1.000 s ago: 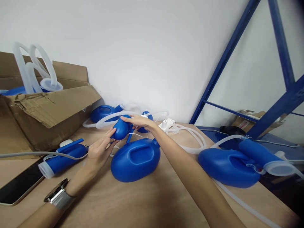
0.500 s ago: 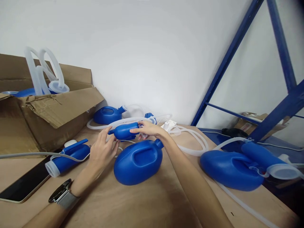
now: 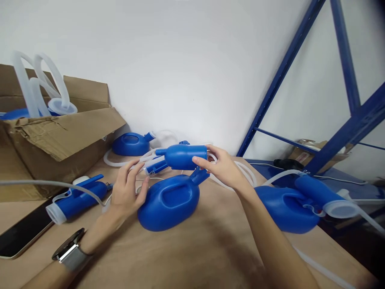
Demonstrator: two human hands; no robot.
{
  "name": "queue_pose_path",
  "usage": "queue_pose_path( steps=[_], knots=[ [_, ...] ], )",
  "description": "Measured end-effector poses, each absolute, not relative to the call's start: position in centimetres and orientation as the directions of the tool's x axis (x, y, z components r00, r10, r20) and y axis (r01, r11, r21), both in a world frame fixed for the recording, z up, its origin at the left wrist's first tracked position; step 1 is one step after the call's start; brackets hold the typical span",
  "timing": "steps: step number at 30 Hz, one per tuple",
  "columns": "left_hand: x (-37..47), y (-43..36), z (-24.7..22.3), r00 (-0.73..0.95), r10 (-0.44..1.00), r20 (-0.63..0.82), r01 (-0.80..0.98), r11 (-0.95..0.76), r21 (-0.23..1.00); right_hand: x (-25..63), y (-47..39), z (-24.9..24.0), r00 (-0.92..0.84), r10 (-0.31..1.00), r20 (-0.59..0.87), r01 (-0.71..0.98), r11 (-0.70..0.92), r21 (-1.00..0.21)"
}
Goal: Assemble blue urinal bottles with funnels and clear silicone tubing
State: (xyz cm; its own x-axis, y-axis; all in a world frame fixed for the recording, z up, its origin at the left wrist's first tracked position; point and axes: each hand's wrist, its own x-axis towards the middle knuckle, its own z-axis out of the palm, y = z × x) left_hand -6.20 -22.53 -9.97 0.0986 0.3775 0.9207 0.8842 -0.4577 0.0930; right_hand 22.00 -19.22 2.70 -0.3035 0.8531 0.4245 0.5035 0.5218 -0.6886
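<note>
My right hand [image 3: 221, 165] grips the wide right end of a blue cylindrical piece [image 3: 182, 156], which lies sideways in the air with its narrow spout pointing left. Below it a blue jug [image 3: 170, 202] with a moulded handle rests on the table, its neck toward the upper right. My left hand [image 3: 128, 188] is just left of the jug, fingers apart and curved, holding nothing. Behind the jug, another blue part [image 3: 156, 166] with a clear end shows under the held piece.
A cardboard box [image 3: 69, 132] with clear hoses stands at left. A blue tube piece [image 3: 81, 200] lies by a black tablet [image 3: 25, 228]. Another jug [image 3: 130, 144] sits near the wall; one more [image 3: 285, 208] lies right, before a blue rack [image 3: 279, 76].
My right hand has carried the blue cylindrical piece to the right, over the jug's neck. My left hand has come off its spout. The view has shifted slightly.
</note>
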Motion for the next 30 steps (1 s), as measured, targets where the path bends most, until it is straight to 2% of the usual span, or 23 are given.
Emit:
queue_pose_path(
  steps=[2, 4, 6, 9, 11, 14, 17, 20, 22, 23, 27, 30],
  knots=[
    [-4.5, -23.4, -8.7, 0.169, 0.356, 0.919, 0.84, -0.54, 0.055, 23.0, -19.6, 1.4, -0.316, 0.862, 0.397, 0.46, 0.505, -0.73],
    [-2.3, -24.1, -7.3, 0.278, 0.373, 0.885, 0.818, -0.576, -0.014, 23.6, -20.1, 0.2, -0.364, 0.838, 0.407, 0.434, 0.539, -0.722],
    [-0.2, -24.5, -5.9, 0.372, 0.393, 0.841, 0.81, -0.58, -0.087, 24.2, -20.6, -0.6, -0.438, 0.762, 0.476, 0.399, 0.64, -0.657],
    [1.9, -24.8, -4.4, 0.397, 0.408, 0.822, 0.827, -0.548, -0.128, 25.2, -21.2, -1.3, -0.479, 0.642, 0.599, 0.359, 0.766, -0.533],
    [2.4, -25.2, -3.8, 0.413, 0.367, 0.833, 0.822, -0.545, -0.168, 26.2, -21.3, -1.7, -0.422, 0.612, 0.669, 0.317, 0.791, -0.524],
    [2.9, -25.8, -3.6, 0.451, 0.315, 0.835, 0.783, -0.588, -0.201, 27.4, -21.5, -2.4, -0.244, 0.634, 0.734, 0.181, 0.773, -0.608],
    [4.6, -26.1, -4.0, 0.449, 0.402, 0.798, 0.758, -0.644, -0.102, 28.0, -22.0, -3.2, -0.154, 0.648, 0.746, 0.141, 0.762, -0.633],
    [7.3, -25.6, -4.7, 0.342, 0.612, 0.713, 0.723, -0.656, 0.217, 28.1, -22.2, -4.2, -0.181, 0.657, 0.732, 0.19, 0.753, -0.63],
    [8.8, -25.1, -5.4, 0.289, 0.729, 0.621, 0.659, -0.622, 0.423, 28.2, -22.0, -5.4, -0.164, 0.684, 0.71, 0.142, 0.729, -0.67],
    [9.4, -24.8, -5.7, 0.285, 0.758, 0.586, 0.629, -0.61, 0.482, 28.3, -21.8, -6.2, -0.151, 0.706, 0.691, 0.105, 0.707, -0.699],
    [10.1, -23.7, -7.1, 0.312, 0.766, 0.562, 0.576, -0.623, 0.53, 28.8, -20.8, -9.1, -0.12, 0.796, 0.594, -0.005, 0.597, -0.802],
    [9.9, -23.2, -7.4, 0.359, 0.748, 0.558, 0.575, -0.648, 0.499, 28.8, -20.9, -10.1, -0.119, 0.79, 0.601, -0.019, 0.603, -0.797]
  ],
)
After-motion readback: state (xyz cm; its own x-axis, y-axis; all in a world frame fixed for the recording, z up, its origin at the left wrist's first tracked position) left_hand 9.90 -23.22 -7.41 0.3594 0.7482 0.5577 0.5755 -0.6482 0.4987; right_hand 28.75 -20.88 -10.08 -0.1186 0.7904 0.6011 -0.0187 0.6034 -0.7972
